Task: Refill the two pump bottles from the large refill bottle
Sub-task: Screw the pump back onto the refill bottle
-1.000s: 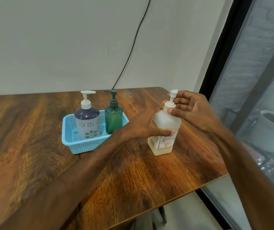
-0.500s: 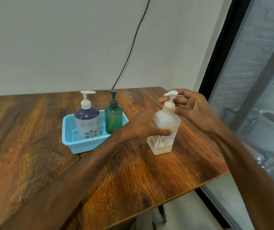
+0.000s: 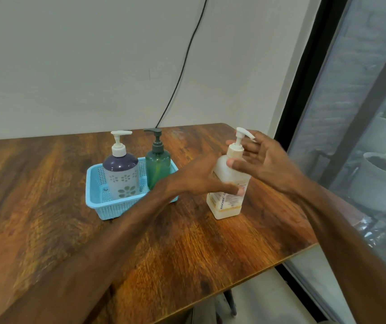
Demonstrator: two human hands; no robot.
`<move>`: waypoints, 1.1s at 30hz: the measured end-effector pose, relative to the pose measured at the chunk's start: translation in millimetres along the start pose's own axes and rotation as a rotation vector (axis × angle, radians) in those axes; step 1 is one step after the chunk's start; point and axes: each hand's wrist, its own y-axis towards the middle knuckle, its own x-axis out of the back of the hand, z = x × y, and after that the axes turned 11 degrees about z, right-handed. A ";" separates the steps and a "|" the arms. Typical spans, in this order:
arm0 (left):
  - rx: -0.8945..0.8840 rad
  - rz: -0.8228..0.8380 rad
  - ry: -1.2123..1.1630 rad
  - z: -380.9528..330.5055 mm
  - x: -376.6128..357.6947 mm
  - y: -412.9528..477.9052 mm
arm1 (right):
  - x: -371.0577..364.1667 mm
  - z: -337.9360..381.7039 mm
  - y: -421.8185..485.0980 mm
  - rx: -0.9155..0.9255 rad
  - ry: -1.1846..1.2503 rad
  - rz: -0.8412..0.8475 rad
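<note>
The large white refill bottle stands upright on the wooden table, right of the basket. My left hand grips its body from the left. My right hand is at its top: the thumb rests on the shoulder and the fingers curl behind the white pump collar. The pump spout points right, over my fingers. Two pump bottles stand upright in a light blue basket: a dark purple and white flowered one and a green one with a dark pump.
The table's right edge lies close to the refill bottle, beside a black-framed window. A black cable hangs down the wall behind the basket. A white plant pot sits outside the glass.
The refill bottle's pump head has turned under my right hand, so its spout now points right. My left hand has stayed on the bottle's body. The basket and its bottles have not moved.
</note>
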 end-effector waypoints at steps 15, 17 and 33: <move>-0.218 -0.214 0.112 -30.7 35.0 6.5 | -9.2 -21.2 -9.3 0.001 0.010 0.030; -0.197 -0.176 0.086 -29.5 39.0 5.9 | -9.7 -22.9 -8.4 0.021 0.028 0.033; 0.180 -0.662 -0.004 -35.3 -10.7 27.2 | -16.6 -27.9 -1.8 -0.007 0.043 -0.042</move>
